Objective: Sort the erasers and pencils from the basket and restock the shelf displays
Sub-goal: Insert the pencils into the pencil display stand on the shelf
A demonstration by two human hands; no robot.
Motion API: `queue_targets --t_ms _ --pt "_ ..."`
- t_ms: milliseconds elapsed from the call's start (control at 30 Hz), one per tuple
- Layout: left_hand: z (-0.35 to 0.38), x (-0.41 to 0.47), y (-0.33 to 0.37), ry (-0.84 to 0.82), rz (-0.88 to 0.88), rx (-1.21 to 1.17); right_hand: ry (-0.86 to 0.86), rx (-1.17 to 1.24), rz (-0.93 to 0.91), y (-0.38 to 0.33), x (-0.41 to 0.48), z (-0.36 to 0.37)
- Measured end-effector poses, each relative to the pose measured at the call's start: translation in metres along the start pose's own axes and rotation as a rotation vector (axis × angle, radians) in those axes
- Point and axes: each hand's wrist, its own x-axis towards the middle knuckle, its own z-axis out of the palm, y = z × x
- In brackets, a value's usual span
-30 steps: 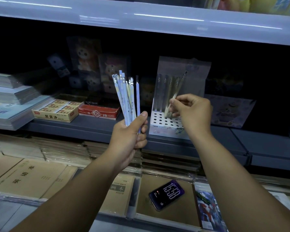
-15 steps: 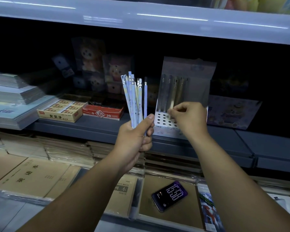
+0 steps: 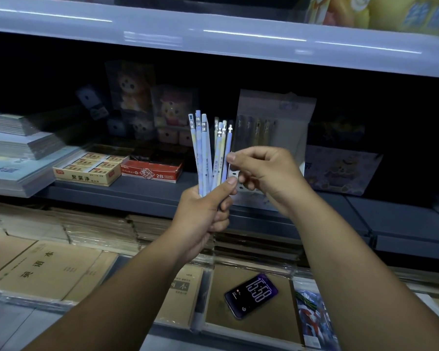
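My left hand [image 3: 203, 214] grips a fanned bundle of pale blue and yellow pencils [image 3: 208, 153], eraser ends up, in front of the middle shelf. My right hand [image 3: 266, 173] is right beside the bundle, its curled fingertips pinching the rightmost blue pencil [image 3: 227, 150]. Behind that hand stands the clear pencil display stand [image 3: 274, 127] with a perforated base, holding several pencils upright. A yellow box of erasers [image 3: 86, 171] lies on the shelf to the left. No basket is in view.
A red 2B box [image 3: 151, 171] sits next to the eraser box. Stacked paper pads [image 3: 15, 153] fill the shelf's left end. Brown notebooks [image 3: 48, 269] and a phone [image 3: 251, 295] lie on the lower display. A shelf edge [image 3: 213, 36] overhangs above.
My right hand set a pencil into the display stand, let go, and moved left to the bundle. My left hand kept holding the bundle upright.
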Motion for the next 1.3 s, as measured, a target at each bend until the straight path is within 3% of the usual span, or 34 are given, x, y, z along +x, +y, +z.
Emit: queue_targets --t_ms 167,467,833,1033,1300 --pt "0.004 0.0 -0.001 -0.016 0.002 -0.003 -0.017 0.078 0.092 0.007 -0.001 -0.005" --pt "0.002 0.003 -0.003 0.017 0.007 -0.023 0.016 0.141 0.078 0.007 -0.001 -0.012" --pt "-0.006 0.003 -0.006 -0.023 -0.021 0.046 0.251 0.232 -0.011 -0.005 0.007 -0.019" --pt "-0.017 0.007 -0.005 0.067 -0.016 0.021 0.53 0.245 -0.12 -0.023 0.025 -0.017" --pt "-0.033 0.012 -0.007 0.125 -0.019 0.024 0.655 -0.147 -0.335 -0.034 0.044 -0.016"
